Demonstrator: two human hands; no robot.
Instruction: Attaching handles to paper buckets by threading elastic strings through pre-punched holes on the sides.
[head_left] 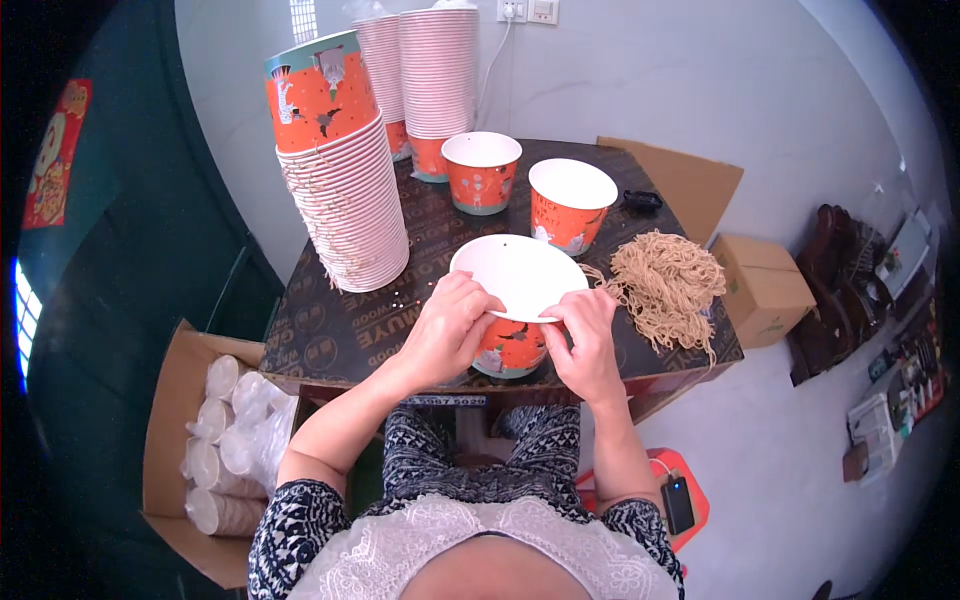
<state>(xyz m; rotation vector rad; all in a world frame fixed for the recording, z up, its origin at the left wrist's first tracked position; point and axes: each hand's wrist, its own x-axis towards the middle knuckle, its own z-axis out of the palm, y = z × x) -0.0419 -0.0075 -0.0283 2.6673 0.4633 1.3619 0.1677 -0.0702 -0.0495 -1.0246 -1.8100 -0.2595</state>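
An orange paper bucket (515, 275) with a white inside stands near the table's front edge, its mouth tipped up toward me. My left hand (448, 325) grips the near left of its rim with bent fingers. On the near right of the rim, my right hand (583, 335) pinches with thumb and fingers. A small dark dot, perhaps a hole, shows at the far rim. Beside my right hand lies a heap of tan cord (665, 285); a strand runs toward that hand, and whether the fingers hold it is hidden.
A tall leaning bucket stack (345, 200) with cord bits along its rims stands left. Behind are another stack (438, 75) and two single buckets (481, 175) (572, 190). A carton (180, 430) of wrapped pale tubs sits lower left; a closed box (760, 290) stands right.
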